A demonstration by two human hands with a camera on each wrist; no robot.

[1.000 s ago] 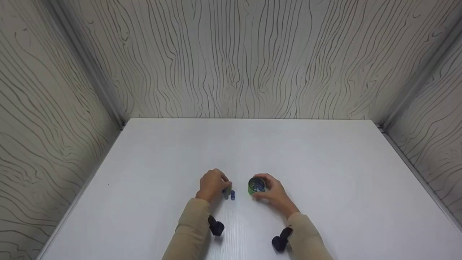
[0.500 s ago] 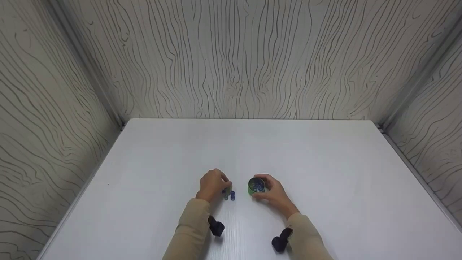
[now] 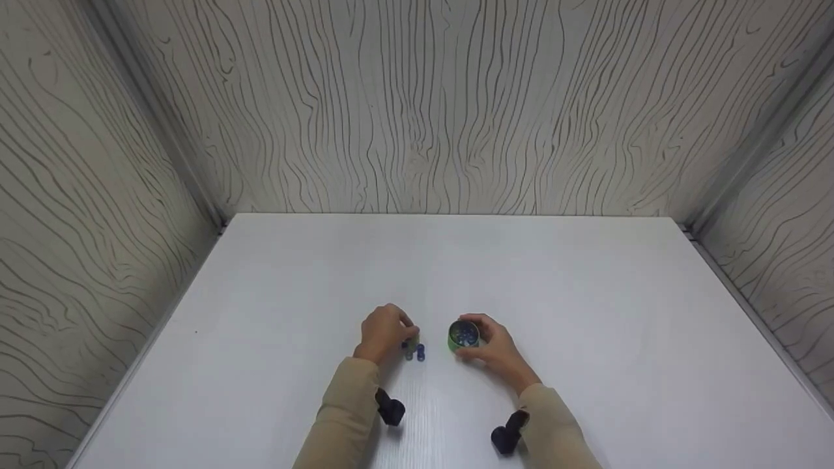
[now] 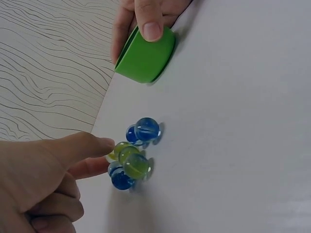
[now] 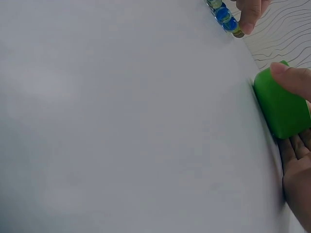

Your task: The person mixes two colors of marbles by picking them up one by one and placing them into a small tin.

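Observation:
A small green cup (image 4: 148,58) stands upright on the white table, with blue and greenish marbles (image 3: 464,335) inside it in the head view. My right hand (image 3: 496,346) grips it from the right, thumb on the near side and fingers round the far side. To its left, my left hand (image 3: 383,333) pinches a yellow-green marble (image 4: 111,155) between thumb and index finger, partly hidden by the fingertips. Right by those fingertips, several loose marbles lie in a cluster, among them a blue marble (image 4: 146,129), a clear green marble (image 4: 136,166) and a dark blue marble (image 4: 122,180).
The white table (image 3: 560,273) runs back to a wood-grain patterned panel (image 3: 417,111), with similar panels at both sides. Black camera mounts, one (image 3: 391,410) at the left wrist and one (image 3: 507,438) at the right, sit over the table.

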